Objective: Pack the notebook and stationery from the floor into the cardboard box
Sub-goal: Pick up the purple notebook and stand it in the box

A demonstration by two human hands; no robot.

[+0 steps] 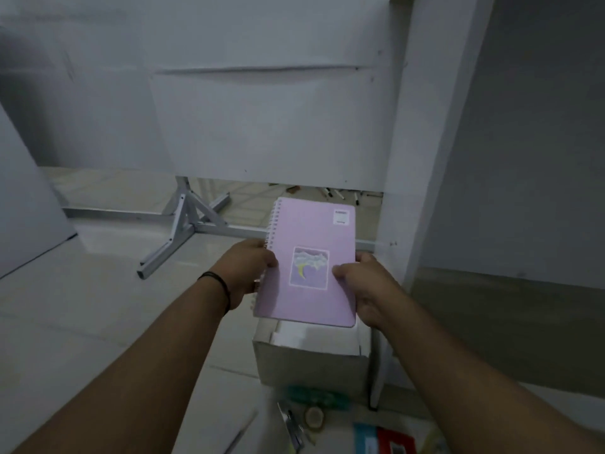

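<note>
A lilac spiral notebook (311, 260) with a small cloud picture on its cover hangs in the air over the cardboard box (311, 365). My left hand (247, 273) grips its spiral edge and my right hand (366, 286) grips its right edge, thumb on the cover. The box stands open on the floor just below, with white paper showing inside. Loose stationery lies on the floor nearer to me: a green item (314, 396), a tape roll (313, 417), a metal tool (291, 427), a white pen (242, 432), and blue (366, 437) and red (396, 440) items.
A white panel on a metal frame (183, 221) stands behind the box. A white post (412, 191) rises right of the box. Several markers (337, 193) lie on the tiled floor beyond the panel. A white board (23, 204) leans at the left.
</note>
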